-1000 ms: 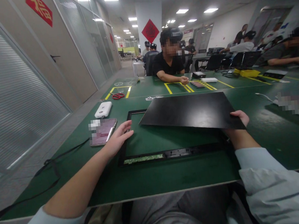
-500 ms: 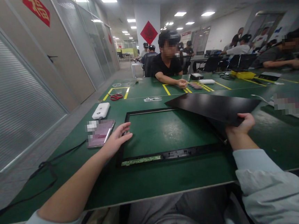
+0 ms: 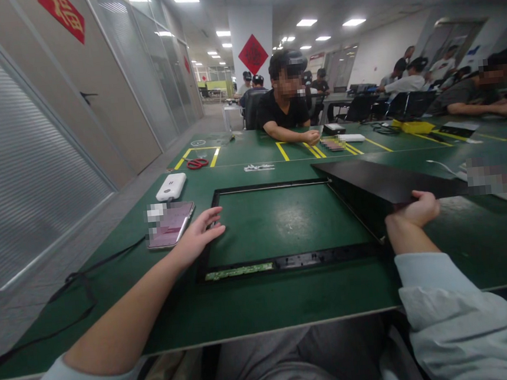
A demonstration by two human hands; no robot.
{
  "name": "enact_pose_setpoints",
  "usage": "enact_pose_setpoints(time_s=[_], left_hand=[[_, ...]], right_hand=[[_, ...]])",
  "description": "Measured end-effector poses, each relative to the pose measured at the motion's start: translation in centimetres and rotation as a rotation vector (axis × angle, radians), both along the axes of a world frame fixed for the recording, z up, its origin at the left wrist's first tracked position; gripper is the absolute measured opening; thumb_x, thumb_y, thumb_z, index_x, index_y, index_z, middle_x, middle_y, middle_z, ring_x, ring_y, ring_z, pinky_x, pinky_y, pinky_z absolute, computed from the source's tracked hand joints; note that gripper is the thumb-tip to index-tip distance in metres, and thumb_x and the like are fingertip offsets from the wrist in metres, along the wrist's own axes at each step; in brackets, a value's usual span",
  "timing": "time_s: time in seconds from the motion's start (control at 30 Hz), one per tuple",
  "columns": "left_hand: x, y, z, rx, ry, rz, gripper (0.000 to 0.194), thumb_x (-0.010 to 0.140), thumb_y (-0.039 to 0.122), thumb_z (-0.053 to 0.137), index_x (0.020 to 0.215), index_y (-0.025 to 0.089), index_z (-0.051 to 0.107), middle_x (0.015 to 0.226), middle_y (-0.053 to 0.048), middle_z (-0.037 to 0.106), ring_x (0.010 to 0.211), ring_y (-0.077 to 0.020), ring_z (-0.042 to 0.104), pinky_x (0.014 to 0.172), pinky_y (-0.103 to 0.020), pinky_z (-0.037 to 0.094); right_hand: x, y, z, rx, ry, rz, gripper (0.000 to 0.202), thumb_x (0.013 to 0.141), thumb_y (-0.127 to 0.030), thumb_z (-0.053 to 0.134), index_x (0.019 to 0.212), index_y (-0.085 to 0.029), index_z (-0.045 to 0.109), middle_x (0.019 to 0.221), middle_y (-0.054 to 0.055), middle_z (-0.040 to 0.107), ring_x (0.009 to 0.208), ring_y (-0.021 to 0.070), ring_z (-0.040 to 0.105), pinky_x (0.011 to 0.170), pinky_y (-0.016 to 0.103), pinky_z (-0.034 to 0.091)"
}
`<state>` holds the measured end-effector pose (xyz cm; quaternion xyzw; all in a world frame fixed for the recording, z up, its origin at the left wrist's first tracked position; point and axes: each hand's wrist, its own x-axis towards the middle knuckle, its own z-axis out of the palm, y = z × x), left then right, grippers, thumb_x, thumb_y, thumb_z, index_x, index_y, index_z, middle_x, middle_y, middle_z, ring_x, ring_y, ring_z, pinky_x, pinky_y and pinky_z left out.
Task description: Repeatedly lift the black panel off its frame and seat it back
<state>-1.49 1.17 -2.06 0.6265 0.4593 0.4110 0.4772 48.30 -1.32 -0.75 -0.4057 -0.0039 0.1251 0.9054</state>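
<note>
A black rectangular frame lies flat on the green table in front of me. A narrow green circuit board runs along the left part of its near bar. My left hand is at the frame's left side, its fingers apart and stretched out over the bar; whether they touch it I cannot tell. My right hand grips the near edge of a thin black panel, fingers beneath it. The panel is tilted and raised beyond the frame's right side, and the hand partly hides its near edge.
Left of the frame are a phone, a white power bank and a black strap. Red-handled scissors and small white pieces lie farther back. Across the table sits a person. A white cable lies at right.
My right hand has shifted slightly right, taking the black panel rightward and off the frame's far right corner, which now shows. My left hand has hardly moved.
</note>
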Motion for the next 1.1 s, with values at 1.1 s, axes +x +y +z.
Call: enact_pose_setpoints(time_s=[1.1], left_hand=[[-0.2, -0.6, -0.4, -0.029, 0.034, -0.012, 0.07, 0.069, 0.052, 0.083, 0.129, 0.023, 0.062, 0.141, -0.017, 0.062, 0.142, -0.037, 0.048, 0.119, -0.054, 0.035]], right_hand=[[1.6, 1.5, -3.1, -0.232, 0.196, 0.168, 0.029, 0.066, 0.001, 0.051, 0.078, -0.023, 0.041, 0.073, -0.007, 0.053, 0.052, 0.0094, 0.057, 0.042, 0.02, 0.052]])
